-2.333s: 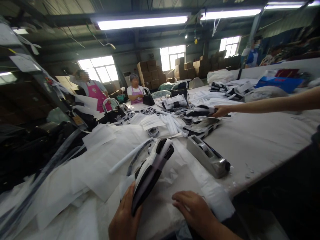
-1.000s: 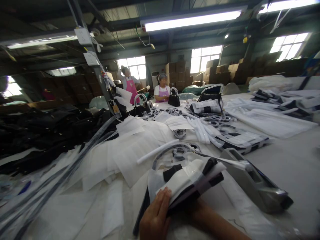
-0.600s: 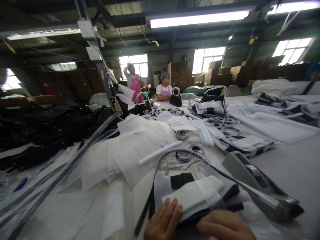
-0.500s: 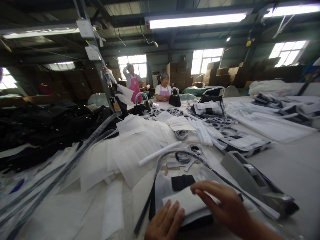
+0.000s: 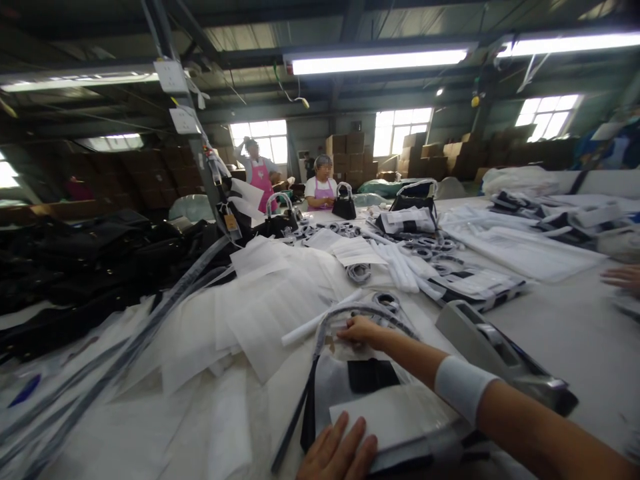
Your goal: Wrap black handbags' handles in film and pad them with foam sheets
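Note:
In front of me lies a black handbag (image 5: 373, 377) partly covered with pale wrapping, its wrapped handle (image 5: 325, 320) arching away from me. My left hand (image 5: 340, 453) rests with fingers spread on a white foam sheet (image 5: 385, 421) laid over the bag's near part. Beyond the bag, inside the handle's arch, my right hand (image 5: 361, 331) is closed in a pinch over small pale strips on the table. Whatever its fingertips hold is too small to name. A white band (image 5: 463, 383) wraps my right forearm, which crosses above the bag.
A grey tape dispenser (image 5: 493, 347) stands to the right. Loose white foam sheets (image 5: 270, 300) spread over the left, with black bags (image 5: 125, 253) heaped farther left. Another person's hand (image 5: 623, 275) shows at the right edge. Two people in pink aprons are across the table.
My right hand has left the foam sheet and reached forward past the bag to the strips. My left hand stays on the sheet. Another person's hand has appeared at the right edge.

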A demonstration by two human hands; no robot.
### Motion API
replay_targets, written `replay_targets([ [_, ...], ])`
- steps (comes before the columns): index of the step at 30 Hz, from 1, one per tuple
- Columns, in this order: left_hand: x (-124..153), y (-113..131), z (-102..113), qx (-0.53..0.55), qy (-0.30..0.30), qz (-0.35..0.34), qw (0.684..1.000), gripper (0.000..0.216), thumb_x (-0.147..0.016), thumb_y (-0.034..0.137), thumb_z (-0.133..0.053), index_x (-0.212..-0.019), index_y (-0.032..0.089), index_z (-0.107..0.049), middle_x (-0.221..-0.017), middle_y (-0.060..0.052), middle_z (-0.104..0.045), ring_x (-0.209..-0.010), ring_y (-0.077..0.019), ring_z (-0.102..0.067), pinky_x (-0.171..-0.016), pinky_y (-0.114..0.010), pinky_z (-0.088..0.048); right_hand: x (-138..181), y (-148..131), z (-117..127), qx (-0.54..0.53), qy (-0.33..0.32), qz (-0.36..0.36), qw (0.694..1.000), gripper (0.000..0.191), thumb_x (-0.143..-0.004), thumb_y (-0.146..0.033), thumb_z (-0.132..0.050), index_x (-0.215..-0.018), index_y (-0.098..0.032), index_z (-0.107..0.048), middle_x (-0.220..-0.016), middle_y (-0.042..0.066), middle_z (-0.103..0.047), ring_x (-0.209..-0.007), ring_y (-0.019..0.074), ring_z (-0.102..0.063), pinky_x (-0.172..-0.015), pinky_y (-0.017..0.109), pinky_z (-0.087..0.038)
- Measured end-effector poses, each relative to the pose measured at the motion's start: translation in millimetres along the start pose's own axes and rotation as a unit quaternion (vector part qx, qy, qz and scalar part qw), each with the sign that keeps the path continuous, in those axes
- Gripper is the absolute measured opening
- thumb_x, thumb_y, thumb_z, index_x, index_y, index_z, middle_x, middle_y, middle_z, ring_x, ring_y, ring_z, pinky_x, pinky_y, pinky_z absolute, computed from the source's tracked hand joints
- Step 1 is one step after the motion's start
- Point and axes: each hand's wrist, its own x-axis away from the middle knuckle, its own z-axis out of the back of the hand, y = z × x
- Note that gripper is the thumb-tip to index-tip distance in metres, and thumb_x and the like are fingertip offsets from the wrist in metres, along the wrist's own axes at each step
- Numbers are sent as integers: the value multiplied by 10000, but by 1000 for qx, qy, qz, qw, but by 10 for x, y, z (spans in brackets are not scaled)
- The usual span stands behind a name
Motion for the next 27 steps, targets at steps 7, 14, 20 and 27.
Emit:
replay_targets([
  [7,-14,-34,53,-4,-39,-22,999,382,-1017,162,-383,-1266,306,-635,-1276,67,-662,-1120,-185,-672,-845,-257,-608,212,28,195,-162,22,114,980,250,-968,-365,-606,-997,-123,-661,-914,29,-684,-772,156,-669,-706,321,-576],
  [14,-39,-98,89,-14,-64,-73,995,408,-1026,147,-332,-1330,255,-581,-1309,30,-646,-1143,-198,-659,-846,-259,-603,773,-88,286,-209,47,221,951,445,-783,-546,-726,-950,-137,-776,-894,72,-772,-866,247,-714,-851,379,-558],
  [20,-85,-34,126,2,-60,-32,998,442,-1024,102,-291,-1313,254,-588,-1306,37,-656,-1153,-192,-656,-846,-294,-607,1512,41,18,-123,82,291,945,193,-901,-348,-658,-973,-230,-792,-926,29,-781,-866,230,-723,-814,327,-567],
  [27,-50,27,83,59,-46,26,997,374,-1026,163,-335,-1198,213,-664,-1233,-19,-710,-1171,-199,-646,-878,-336,-601,1823,490,-479,37,122,424,897,399,-905,-69,-476,-1201,-231,-689,-1174,72,-722,-1139,210,-652,-1043,405,-489],
])
